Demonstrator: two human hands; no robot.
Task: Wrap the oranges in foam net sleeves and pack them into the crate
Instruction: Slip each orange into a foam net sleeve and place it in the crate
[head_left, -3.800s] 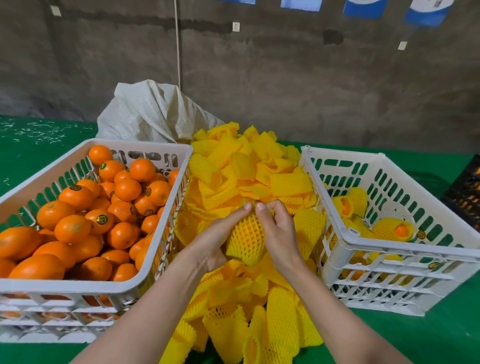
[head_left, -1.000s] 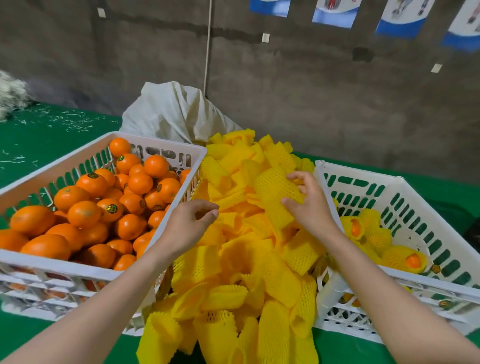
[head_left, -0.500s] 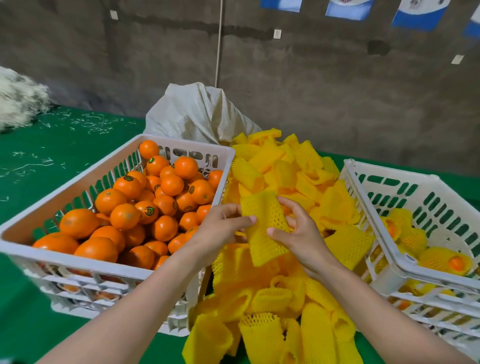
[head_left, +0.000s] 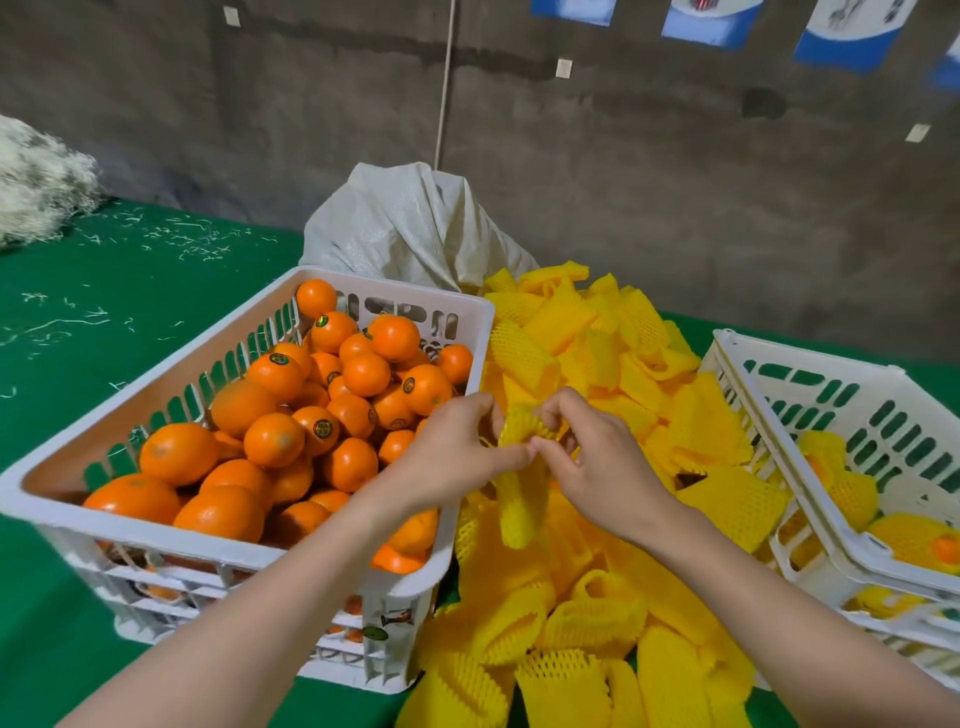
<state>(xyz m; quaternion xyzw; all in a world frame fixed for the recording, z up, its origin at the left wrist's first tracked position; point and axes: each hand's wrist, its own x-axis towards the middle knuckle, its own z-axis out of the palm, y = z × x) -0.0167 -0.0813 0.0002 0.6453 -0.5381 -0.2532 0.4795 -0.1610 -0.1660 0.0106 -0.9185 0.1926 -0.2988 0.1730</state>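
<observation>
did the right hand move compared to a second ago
Yes. The right hand has moved left, away from the packing crate's rim and toward the crate of oranges, where it now meets the left hand on a foam sleeve.

Soft, even light falls from above, bright on the oranges (head_left: 275, 439), which carry small dull highlights, and dim on the grey wall (head_left: 675, 182). Only faint shadow lies on the tabletop (head_left: 130, 291) beside the orange crate (head_left: 395, 306). The foam net sleeve (head_left: 519, 509) pinched by the left hand (head_left: 452, 457) and right hand (head_left: 602, 462) looks slightly smeared. Wide-angle distortion bows the crate rims; the posters (head_left: 852, 31) above blur.
</observation>
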